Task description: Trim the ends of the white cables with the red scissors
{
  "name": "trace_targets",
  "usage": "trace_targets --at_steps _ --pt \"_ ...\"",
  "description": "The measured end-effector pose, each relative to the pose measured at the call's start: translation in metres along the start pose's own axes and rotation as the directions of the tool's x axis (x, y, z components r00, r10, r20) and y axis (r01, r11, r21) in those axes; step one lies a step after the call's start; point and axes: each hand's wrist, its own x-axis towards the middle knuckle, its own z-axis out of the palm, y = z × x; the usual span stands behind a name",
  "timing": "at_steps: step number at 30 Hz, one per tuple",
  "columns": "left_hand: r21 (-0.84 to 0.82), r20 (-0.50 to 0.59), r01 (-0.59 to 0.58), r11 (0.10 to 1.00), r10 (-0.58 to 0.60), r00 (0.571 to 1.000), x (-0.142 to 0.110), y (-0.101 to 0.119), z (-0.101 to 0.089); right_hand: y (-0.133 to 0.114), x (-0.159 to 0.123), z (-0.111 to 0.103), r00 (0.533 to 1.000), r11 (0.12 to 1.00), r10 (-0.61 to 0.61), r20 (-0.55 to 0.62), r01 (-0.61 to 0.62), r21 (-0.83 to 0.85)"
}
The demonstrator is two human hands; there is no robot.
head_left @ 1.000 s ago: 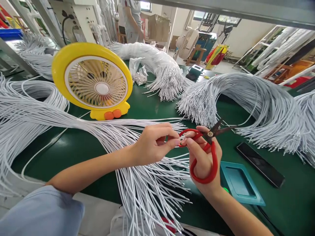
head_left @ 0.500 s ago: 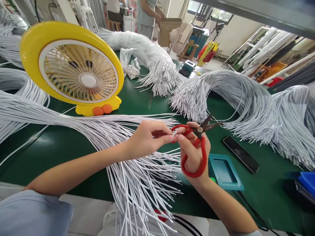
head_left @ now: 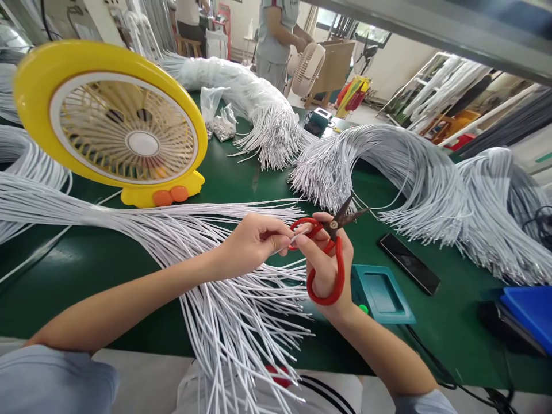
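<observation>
My left hand point(head_left: 259, 244) is closed in a pinch on a white cable point(head_left: 290, 241), close to its end. Facing it, my right hand point(head_left: 330, 264) has thumb and fingertips at that same cable end. Red-handled scissors point(head_left: 334, 225) hang on my right hand, the handle loops around its thumb and fingers and the dark blades parted, pointing up and right. Beneath both hands a fanned bundle of white cables point(head_left: 233, 310) spreads over the table and past its front edge. What sits at the very tip of the pinched cable is too small to tell.
A yellow fan point(head_left: 142, 144) stands at left. Coiled cable bundles point(head_left: 388, 155) and a plastic-wrapped bundle point(head_left: 241, 86) lie behind, near small bags of metal parts point(head_left: 224, 123). To the right are a teal tray-like device point(head_left: 383, 294), a phone point(head_left: 409, 263) and a blue bin point(head_left: 528, 313). A person point(head_left: 276, 40) stands beyond.
The view has shifted slightly, moving most things left in the picture. My hands have drawn a little apart, showing more of the cable between them. The standing person's arms have moved.
</observation>
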Motion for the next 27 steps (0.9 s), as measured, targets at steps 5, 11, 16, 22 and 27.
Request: trace_targets --at_steps 5,11,16,22,27 --pt "0.008 0.020 0.036 0.999 -0.036 0.999 -0.001 0.001 0.000 0.000 -0.001 -0.001 1.000 0.999 -0.005 -0.006 0.005 0.041" --pt "0.001 0.031 0.031 1.000 -0.031 0.999 -0.001 -0.005 0.000 -0.001 0.000 -0.002 1.000 0.998 -0.002 -0.029 0.003 0.057" --pt "0.014 0.090 0.051 0.999 -0.052 0.995 -0.001 -0.009 0.003 -0.007 0.004 -0.007 0.982 0.993 -0.080 -0.171 0.094 0.072" --pt "0.687 0.312 -0.132 0.714 -0.126 0.942 0.006 -0.052 -0.004 -0.018 0.006 -0.011 0.951 0.976 -0.155 -0.269 0.190 0.107" --pt "0.921 0.230 -0.112 0.372 -0.289 0.929 0.014 -0.105 -0.020 -0.017 0.005 -0.010 0.970 0.987 -0.090 -0.225 0.117 0.109"
